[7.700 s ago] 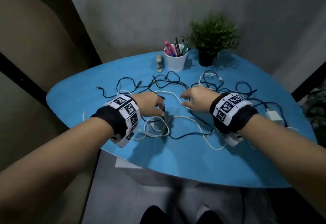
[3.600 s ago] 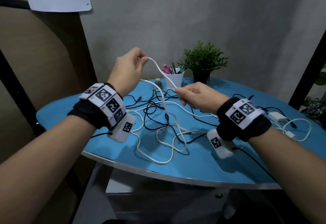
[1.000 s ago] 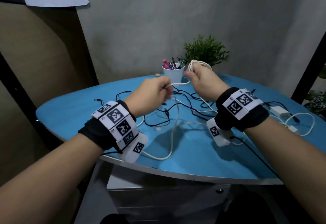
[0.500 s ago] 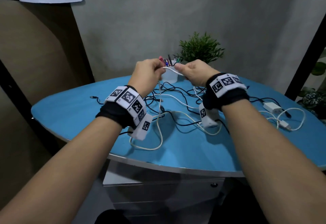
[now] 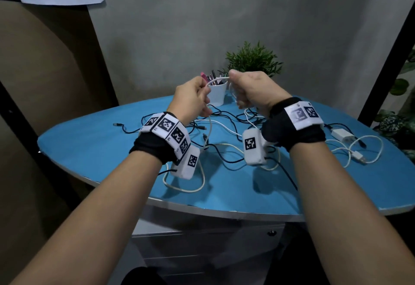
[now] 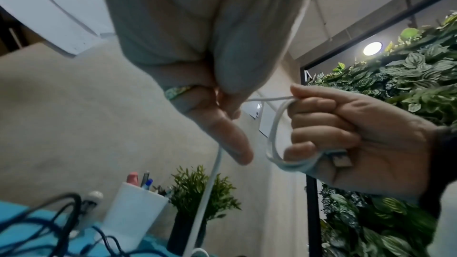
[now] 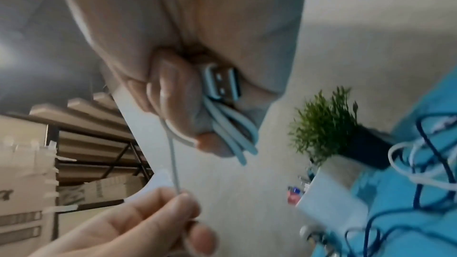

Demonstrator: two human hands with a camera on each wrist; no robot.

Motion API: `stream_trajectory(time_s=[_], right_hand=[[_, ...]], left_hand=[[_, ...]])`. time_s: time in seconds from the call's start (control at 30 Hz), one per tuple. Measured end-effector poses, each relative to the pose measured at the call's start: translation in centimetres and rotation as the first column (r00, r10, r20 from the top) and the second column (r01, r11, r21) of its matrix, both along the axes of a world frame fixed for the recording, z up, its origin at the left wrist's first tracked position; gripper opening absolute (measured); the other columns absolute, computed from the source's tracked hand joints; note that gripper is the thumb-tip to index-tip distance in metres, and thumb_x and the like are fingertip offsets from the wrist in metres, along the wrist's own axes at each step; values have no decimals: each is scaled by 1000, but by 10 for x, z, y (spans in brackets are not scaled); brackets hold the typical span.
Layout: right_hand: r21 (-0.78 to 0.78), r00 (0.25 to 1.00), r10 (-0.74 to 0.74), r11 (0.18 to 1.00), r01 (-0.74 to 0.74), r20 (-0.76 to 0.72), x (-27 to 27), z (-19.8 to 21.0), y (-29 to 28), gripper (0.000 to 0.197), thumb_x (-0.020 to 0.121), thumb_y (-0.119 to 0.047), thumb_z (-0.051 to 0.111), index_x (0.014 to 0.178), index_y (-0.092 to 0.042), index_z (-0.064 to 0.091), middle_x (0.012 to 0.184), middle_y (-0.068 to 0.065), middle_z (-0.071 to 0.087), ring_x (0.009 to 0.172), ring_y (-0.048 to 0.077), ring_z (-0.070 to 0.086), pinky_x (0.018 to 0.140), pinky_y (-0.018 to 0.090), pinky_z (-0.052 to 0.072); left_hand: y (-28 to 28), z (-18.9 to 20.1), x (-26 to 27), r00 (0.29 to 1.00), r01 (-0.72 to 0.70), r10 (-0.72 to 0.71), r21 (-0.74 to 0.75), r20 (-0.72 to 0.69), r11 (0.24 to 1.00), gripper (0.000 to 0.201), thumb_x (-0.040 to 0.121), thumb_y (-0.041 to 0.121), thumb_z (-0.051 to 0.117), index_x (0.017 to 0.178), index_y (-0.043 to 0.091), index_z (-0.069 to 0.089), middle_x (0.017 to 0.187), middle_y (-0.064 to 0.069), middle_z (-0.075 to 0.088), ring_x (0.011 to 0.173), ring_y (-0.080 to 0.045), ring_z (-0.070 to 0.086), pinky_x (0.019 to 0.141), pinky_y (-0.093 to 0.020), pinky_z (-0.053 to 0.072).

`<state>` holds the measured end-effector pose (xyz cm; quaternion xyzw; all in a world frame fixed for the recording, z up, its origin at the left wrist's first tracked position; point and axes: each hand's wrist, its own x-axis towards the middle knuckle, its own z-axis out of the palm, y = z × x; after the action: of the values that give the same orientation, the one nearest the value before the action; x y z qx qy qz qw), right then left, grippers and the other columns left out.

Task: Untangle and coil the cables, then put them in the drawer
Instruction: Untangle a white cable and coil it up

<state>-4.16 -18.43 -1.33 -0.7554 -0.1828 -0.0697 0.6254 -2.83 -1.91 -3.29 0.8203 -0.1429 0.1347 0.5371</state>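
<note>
Both hands are raised over the blue table (image 5: 112, 150). My right hand (image 5: 251, 91) grips a small coil of the white cable (image 6: 273, 134), its loops wound round the curled fingers (image 6: 321, 136) and its USB plug (image 7: 223, 83) against the palm. My left hand (image 5: 194, 97) pinches the same white cable (image 5: 216, 79) a short way from the coil. The rest of that cable hangs from the left hand to the table (image 5: 210, 132). Tangled black cables (image 5: 224, 118) and more white cable (image 5: 186, 189) lie below. A drawer unit (image 5: 202, 246) stands under the table.
A white pen cup (image 5: 216, 92) and a potted plant (image 5: 252, 60) stand at the table's back edge, just beyond the hands. A white charger (image 5: 341, 135) with its looped white cable (image 5: 359, 150) lies at the right. A black frame with foliage (image 5: 397, 105) borders the right side.
Since a second ago the right hand has turned and taken more loops of white cable. The left hand has slid along the cable, and less of it lies on the table.
</note>
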Motion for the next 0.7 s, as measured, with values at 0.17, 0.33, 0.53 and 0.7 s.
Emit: stream_trajectory(time_s=[0.17,0.33,0.53,0.7], right_hand=[[360,990,88,932,-42,-112,-3,-5,13,42,101,-33,35,63,-17,36,47,-2,48,36,13,32,44,23,28],[687,975,187,725,-55,-119,-2,0,23,31,102,-23,35,78,-8,47,120,23,58,94,24,67,72,33,57],[-5,915,-323,942,334,239,11,0,12,26,98,-20,44,83,-8,61,70,-6,53,60,3,45,61,23,38],[-406,837,-313,763,503,449,12,-9,15,28,97,-19,43,93,3,61,96,18,60,102,28,55,84,32,40]], left_hand=[[-10,-11,-10,973,156,-138,82,-187,984,19,101,13,37,83,14,44,78,-11,59,49,-18,64,50,-30,57],[-12,-20,-19,906,270,-233,59,-353,961,14,100,11,39,87,8,45,80,-12,61,49,-16,65,51,-27,57],[-3,-26,-32,840,424,-332,135,-429,896,17,100,10,40,85,11,47,82,-8,61,59,-11,68,54,-18,54],[0,-4,-33,927,340,-328,40,-180,940,19,99,9,41,82,15,46,76,-4,55,54,-8,65,52,-19,51]])
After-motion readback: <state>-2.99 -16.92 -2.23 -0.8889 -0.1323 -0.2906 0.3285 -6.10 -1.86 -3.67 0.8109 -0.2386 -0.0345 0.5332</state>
